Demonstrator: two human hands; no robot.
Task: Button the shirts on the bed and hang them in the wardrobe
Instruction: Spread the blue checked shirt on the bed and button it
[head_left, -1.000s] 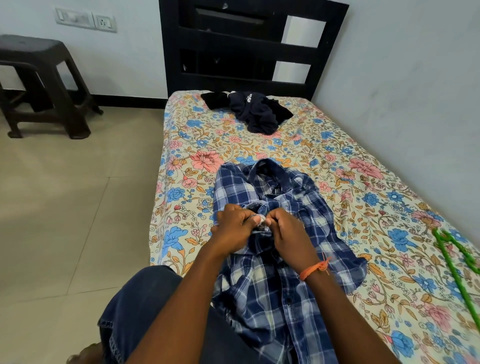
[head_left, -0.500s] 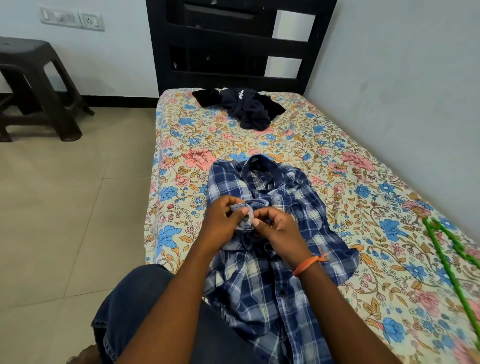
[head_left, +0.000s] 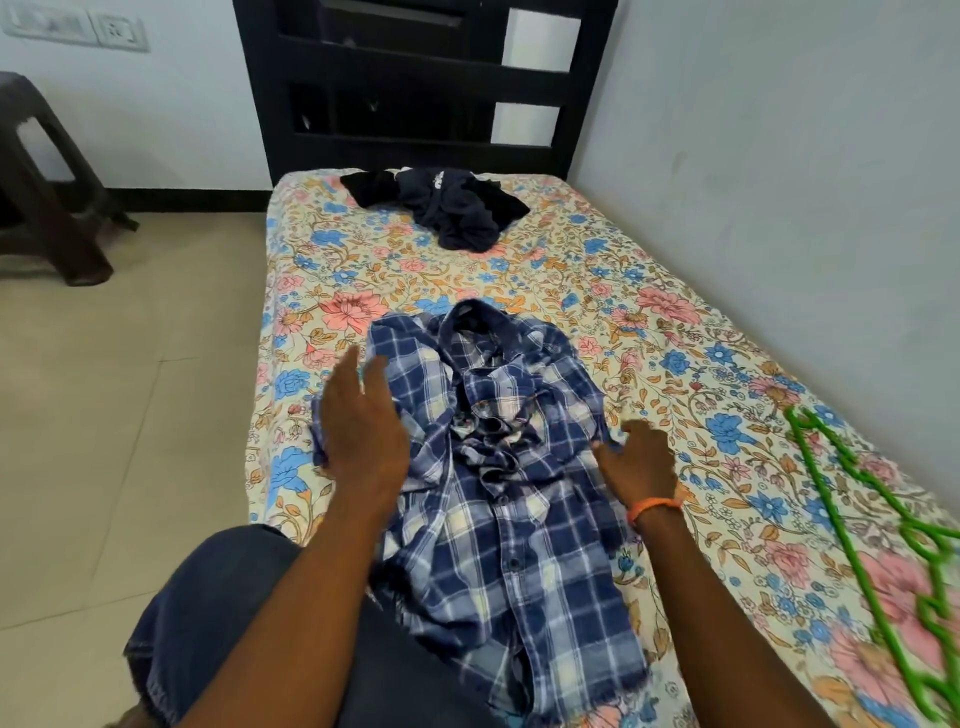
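A blue and white plaid shirt (head_left: 498, 525) lies front up and crumpled on the floral bed (head_left: 675, 322), its lower end hanging over my knee. My left hand (head_left: 358, 431) hovers over the shirt's left side with straight, spread fingers and holds nothing. At the shirt's right edge, my right hand (head_left: 639, 467), with an orange thread at the wrist, has curled fingers and seems to pinch a fold of the fabric. A dark navy garment (head_left: 447, 208) lies bunched near the head of the bed.
Green plastic hangers (head_left: 883, 525) lie on the bed at the right. A black headboard (head_left: 415, 104) stands at the far end, and a wall runs along the bed's right side. A dark plastic stool (head_left: 41, 208) stands on the tiled floor at the left.
Both hands have let go of the placket at the shirt's middle and moved apart, the left out over the left side, the right to the right edge. The camera has moved closer.
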